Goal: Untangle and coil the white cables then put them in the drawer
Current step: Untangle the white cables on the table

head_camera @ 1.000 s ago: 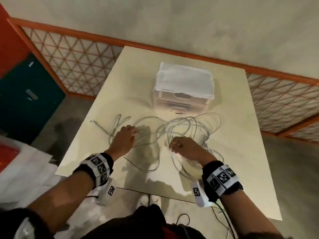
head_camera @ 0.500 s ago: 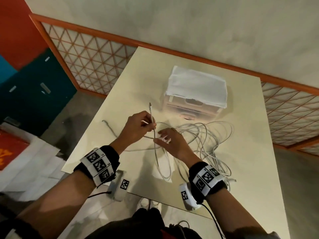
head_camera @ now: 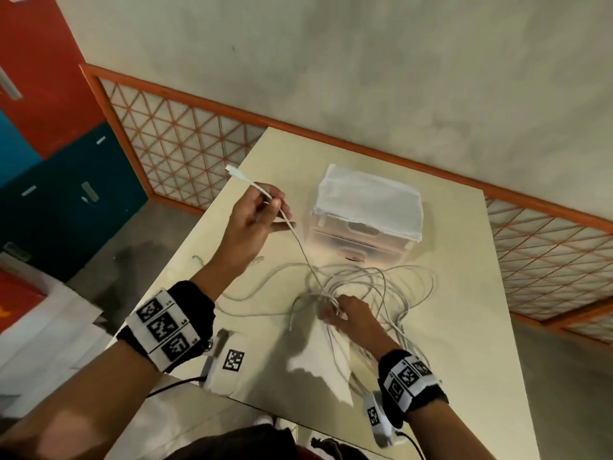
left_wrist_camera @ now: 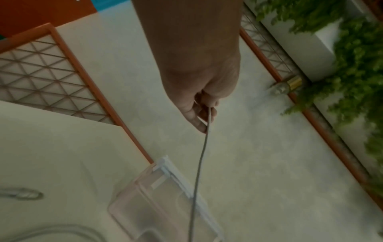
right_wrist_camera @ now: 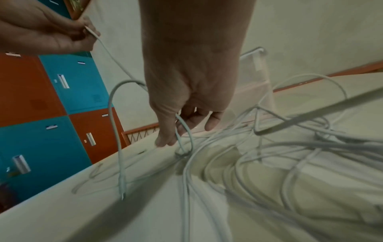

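Observation:
A tangle of white cables (head_camera: 381, 287) lies on the cream table (head_camera: 464, 327) in front of a clear plastic drawer unit (head_camera: 368, 214). My left hand (head_camera: 265, 210) is raised above the table and pinches one white cable (head_camera: 300, 242) near its plug end (head_camera: 232, 170); the cable runs taut down to the tangle. In the left wrist view the cable (left_wrist_camera: 202, 155) hangs from the left hand's fingers (left_wrist_camera: 201, 117). My right hand (head_camera: 338, 310) sits at the near edge of the tangle, and its fingers (right_wrist_camera: 165, 131) grip a loop of cable (right_wrist_camera: 184, 131). A loose cable end (right_wrist_camera: 122, 188) hangs beside it.
The drawer unit has a white cloth-like top (head_camera: 371, 190) and its drawers look closed. Orange-framed lattice panels (head_camera: 185, 154) and a wall stand behind the table. Red and teal lockers (head_camera: 49, 161) stand at the left. White sheets (head_camera: 39, 327) lie on the floor.
My left hand has risen up and to the left with the cable end, pulling the cable taut. My right hand has moved back to the tangle and taken a loop.

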A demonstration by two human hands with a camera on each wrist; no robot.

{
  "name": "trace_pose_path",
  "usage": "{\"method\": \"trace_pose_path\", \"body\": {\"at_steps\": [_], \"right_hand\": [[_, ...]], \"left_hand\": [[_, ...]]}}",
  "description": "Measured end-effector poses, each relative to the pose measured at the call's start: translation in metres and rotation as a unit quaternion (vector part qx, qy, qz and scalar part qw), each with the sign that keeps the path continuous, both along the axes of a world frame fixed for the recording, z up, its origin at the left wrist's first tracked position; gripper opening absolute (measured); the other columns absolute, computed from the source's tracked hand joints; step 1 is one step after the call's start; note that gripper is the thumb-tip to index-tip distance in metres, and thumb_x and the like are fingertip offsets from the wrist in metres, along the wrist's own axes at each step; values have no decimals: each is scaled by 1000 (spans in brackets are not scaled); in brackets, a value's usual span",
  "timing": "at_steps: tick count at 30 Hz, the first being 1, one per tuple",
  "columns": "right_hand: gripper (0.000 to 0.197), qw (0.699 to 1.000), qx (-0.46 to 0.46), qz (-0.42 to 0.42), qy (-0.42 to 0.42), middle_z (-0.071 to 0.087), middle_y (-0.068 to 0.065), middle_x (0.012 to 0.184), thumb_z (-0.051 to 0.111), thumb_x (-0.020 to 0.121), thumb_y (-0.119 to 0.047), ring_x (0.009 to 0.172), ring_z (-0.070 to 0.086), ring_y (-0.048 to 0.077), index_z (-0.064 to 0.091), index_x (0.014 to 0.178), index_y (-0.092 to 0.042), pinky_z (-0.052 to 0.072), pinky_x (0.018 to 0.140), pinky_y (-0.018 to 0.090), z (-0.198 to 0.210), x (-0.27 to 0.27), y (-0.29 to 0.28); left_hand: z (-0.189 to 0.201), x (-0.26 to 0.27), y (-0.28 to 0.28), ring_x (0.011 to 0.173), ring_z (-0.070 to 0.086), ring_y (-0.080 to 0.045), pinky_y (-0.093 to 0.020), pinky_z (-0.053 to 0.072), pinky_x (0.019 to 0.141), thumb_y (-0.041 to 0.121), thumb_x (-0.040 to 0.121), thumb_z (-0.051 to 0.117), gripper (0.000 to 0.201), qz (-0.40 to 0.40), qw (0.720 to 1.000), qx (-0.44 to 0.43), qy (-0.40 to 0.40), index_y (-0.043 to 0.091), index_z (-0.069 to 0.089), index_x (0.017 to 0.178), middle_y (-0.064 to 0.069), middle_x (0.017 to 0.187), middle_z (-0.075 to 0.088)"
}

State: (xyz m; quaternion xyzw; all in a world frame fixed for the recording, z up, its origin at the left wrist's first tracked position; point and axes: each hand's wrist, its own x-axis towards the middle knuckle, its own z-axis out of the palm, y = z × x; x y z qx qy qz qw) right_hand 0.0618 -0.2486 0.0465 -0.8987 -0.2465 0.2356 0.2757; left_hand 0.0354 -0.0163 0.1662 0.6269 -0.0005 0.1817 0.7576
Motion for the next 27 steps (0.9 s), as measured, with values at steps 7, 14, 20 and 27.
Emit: {"method": "trace_pose_path", "body": {"at_steps": [7,14,20,27], "right_hand": [[59,984,125,32,123,58,-20,117,82,62,-46,115,52,8,59,116,-34,41,97,21,57,8,20],[9,933,297,23,203,50,1,71,54,92,-8,67,50,11,52,84,-5,44,69,17,67,3,33],[35,992,84,82,38,42,-11,68,59,88,-8,59,38,1,36,71,-28,33,61,15,33,24,-5],[14,996,88,8,-23,70,-1,78,59,91,-10,72,59,-12,68,84,-17,40,72,21,30,33,-39]], "left_hand": [[-7,-6,-33,77,64,-13,-29,57,71,0,98,38,16,-50,997,45,31,9,49,92,-10,80,56],[-1,0,-34,65,57,-12,-34,58,68,4,100,34,15,-25,999,26,27,10,47,96,-5,75,51],[4,0,-29,52,39,-6,-20,39,49,3,101,31,21,71,997,-9,-14,15,47,94,5,65,45],[-12,-11,-17,48,33,-1,-14,30,48,13,97,48,9,83,980,178,30,11,54,92,13,55,37]]}}
